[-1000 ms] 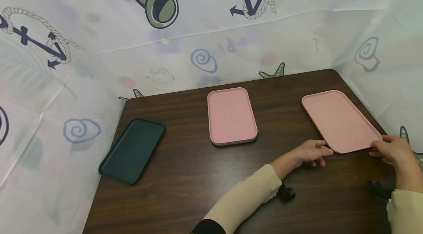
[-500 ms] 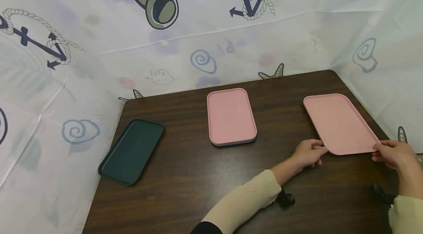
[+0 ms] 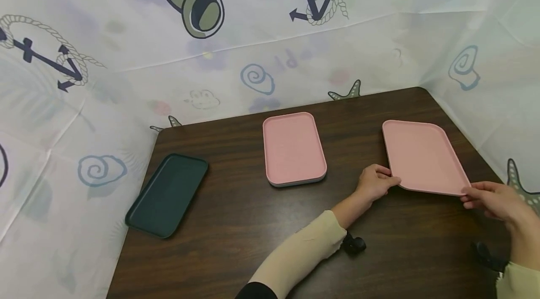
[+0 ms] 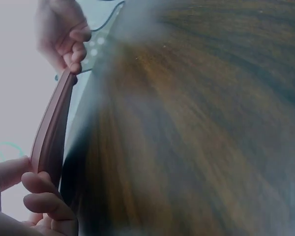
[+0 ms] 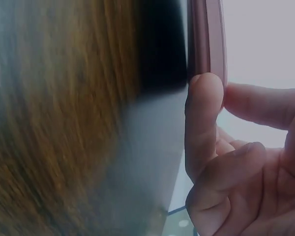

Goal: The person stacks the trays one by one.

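At the right of the head view is a pink tray [image 3: 426, 157], pinched at its near corners between both hands. My left hand [image 3: 374, 183] grips the near left corner, and my right hand [image 3: 498, 199] the near right one. Seen edge-on in the left wrist view, the tray [image 4: 51, 125] stands off the wood, with the left thumb and fingers [image 4: 44, 196] on either side. In the right wrist view, the right thumb and index finger [image 5: 204, 98] pinch the tray's edge [image 5: 206, 39].
Another pink tray [image 3: 294, 149] lies at the back middle of the brown table [image 3: 236, 242], with a grey rim showing beneath it. A dark green tray [image 3: 167, 196] lies at the left. Patterned cloth [image 3: 168, 69] hangs behind the table.
Both hands have closed on the tray's near corners. The tray has shifted to the left and turned somewhat, and its near edge is now held up from the table.
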A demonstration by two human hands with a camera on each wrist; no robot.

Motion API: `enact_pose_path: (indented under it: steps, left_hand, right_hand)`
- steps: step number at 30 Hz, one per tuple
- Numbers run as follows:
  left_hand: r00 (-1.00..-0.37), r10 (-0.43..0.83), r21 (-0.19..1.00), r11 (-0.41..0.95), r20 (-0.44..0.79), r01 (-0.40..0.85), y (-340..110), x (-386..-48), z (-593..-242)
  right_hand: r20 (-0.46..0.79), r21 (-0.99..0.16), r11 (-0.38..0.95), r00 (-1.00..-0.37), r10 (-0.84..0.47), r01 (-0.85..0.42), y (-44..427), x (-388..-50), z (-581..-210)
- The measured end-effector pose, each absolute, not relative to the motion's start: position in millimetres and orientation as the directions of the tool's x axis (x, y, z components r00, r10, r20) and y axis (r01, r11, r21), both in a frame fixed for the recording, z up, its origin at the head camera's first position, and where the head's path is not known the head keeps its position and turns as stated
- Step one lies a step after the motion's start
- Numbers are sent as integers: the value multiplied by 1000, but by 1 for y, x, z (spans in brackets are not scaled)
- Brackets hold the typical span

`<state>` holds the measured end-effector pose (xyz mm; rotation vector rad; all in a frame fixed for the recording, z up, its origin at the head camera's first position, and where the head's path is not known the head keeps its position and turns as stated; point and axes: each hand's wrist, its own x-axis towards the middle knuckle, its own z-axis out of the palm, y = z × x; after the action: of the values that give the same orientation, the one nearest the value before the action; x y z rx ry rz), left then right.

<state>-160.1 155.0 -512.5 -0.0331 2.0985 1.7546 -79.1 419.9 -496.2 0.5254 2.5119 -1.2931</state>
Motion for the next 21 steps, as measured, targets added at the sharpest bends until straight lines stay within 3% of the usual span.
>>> enact_pose_path:
  steps: [12, 21]
  left_hand:
    - [-922, 296, 962, 179, -252, -205, 105, -174, -503]
    - [-912, 378, 986, 104, -159, -128, 30, -177, -477]
  right_hand:
    - [-297, -766, 560, -946, 130, 317, 375, -80, -478]
    - [-232, -819, 534, -972, 27, 210, 321, -96, -464]
